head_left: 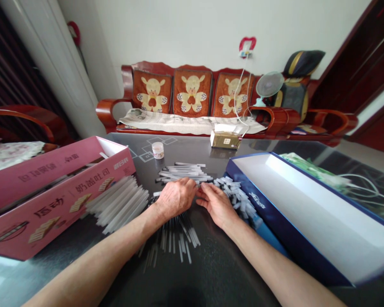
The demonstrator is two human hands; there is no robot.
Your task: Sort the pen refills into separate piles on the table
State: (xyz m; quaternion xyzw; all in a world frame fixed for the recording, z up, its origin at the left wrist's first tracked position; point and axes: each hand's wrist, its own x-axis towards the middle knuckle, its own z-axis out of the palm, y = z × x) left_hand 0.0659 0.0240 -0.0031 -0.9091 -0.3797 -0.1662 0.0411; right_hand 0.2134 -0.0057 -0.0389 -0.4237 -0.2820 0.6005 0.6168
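White sticks [185, 171] partly hidden behind left hand [177, 195]; right hand [216, 202] just beside; fingers [189, 187] curled, whether pinching anything, cannot tell.

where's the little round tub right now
In the head view, the tub stands on the dark table left of centre, beyond the middle pile of pale sticks and right of the pink box.

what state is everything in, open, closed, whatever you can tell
left hand, fingers curled, grip hidden
right hand, fingers bent, close by the left
pink box, open at the top
blue box, open at the top, pale interior showing
pale sticks, loose in piles
small tub, upright, lid unclear
tissue box, upright
fan, running or not unclear
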